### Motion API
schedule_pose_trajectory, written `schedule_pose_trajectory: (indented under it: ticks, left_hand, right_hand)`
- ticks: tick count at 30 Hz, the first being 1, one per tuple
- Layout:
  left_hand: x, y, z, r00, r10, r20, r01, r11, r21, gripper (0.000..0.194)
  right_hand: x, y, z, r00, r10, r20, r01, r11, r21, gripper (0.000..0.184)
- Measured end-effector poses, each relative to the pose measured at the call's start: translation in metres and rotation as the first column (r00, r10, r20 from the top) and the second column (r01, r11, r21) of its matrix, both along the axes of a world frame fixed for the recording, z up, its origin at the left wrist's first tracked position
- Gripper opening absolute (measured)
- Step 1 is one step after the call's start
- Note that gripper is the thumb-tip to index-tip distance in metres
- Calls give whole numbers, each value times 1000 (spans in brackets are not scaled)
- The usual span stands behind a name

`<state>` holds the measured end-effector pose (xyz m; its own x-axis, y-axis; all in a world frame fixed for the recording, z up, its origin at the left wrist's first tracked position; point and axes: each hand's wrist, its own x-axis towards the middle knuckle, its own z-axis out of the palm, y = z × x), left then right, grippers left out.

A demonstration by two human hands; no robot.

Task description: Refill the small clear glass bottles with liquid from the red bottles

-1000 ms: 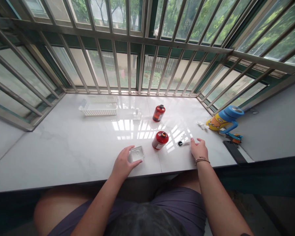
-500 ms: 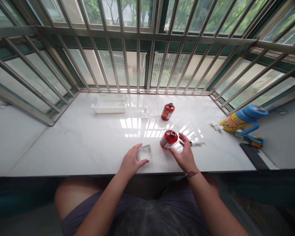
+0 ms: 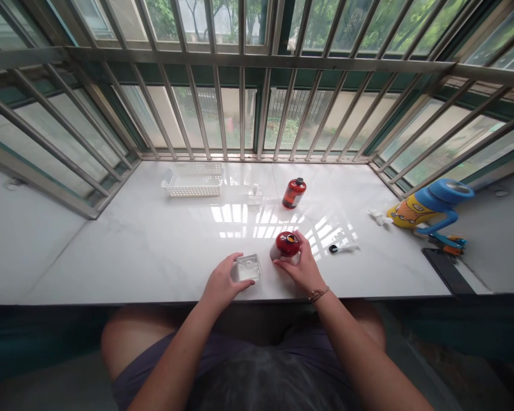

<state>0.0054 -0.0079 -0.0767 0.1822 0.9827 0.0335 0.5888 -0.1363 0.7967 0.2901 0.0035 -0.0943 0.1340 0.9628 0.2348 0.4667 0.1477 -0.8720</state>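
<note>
- While both hands work near the front edge, the white marble-look counter (image 3: 111,257) runs a long way off to the left of them, with steel window bars (image 3: 240,103) along its far edge.
- White plastic basket (image 3: 192,188): far left, close to the bars, well away from both hands.
- Left hand (image 3: 225,283): fingers curved on the side of the box, thumb along its near edge; pinching or just resting, cannot tell.
- Clear square box (image 3: 249,268): flat on the counter just in from the front edge; contents too faint to read.
- Small clear piece (image 3: 255,195): upright near the far edge, untouched.
- Near red bottle (image 3: 288,244): cupped in the right hand's closed fingers, apparently tilted, orange mouth uncapped, just beside the box.
- Far red bottle (image 3: 294,193): upright, dark cap on, well beyond the hands.
- Right hand (image 3: 297,268): wrapped round the near red bottle's lower side, close to the front edge.
- White stick (image 3: 342,248): black-tipped, lying just right of the right hand.
- Crumpled white scrap (image 3: 379,217): near the far right corner.
- Blue tape roll (image 3: 448,191): on a yellow cartoon figure (image 3: 406,212) at the right end.
- Black phone (image 3: 448,271): flat at the right end, near the front edge.
</note>
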Motion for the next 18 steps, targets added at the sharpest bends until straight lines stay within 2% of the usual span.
schedule_pose_trajectory:
  ticks: [1,3,5,6,8,10,12,14,18]
  left_hand:
    - [-2,-1,0,1000,6,5,-6,1000,3,67]
    - [-5,-5,0,999,7,39,-7,1000,-10,68]
    - [-7,-11,3,994,3,105,1,999,-47,69]
    - [-8,-14,6,990,0,140,9,998,-67,70]
    - [-6,-21,14,980,-12,196,31,995,-94,71]
    - [-1,-28,25,972,-35,232,64,991,-120,71]
    - [6,-34,38,961,-59,271,107,981,-164,73]
    - [15,-40,50,943,-78,322,149,968,-201,73]
    - [31,-46,68,914,-114,390,206,958,-201,72]
  right_hand:
    - [0,-6,-1,998,-52,26,49,995,85,93]
    - [1,-22,0,987,-147,64,128,963,236,74]
    - [1,-41,5,985,-138,99,101,945,312,54]
    - [0,-51,8,989,-77,129,34,950,312,50]
    - [-5,-66,15,975,126,184,-167,959,229,57]
    - [-13,-78,22,928,321,188,-344,933,103,78]
    - [-21,-85,25,894,424,144,-430,903,14,94]
    - [-27,-90,27,899,432,71,-432,902,-14,96]
    - [-30,-94,30,929,359,-93,-362,932,-29,89]
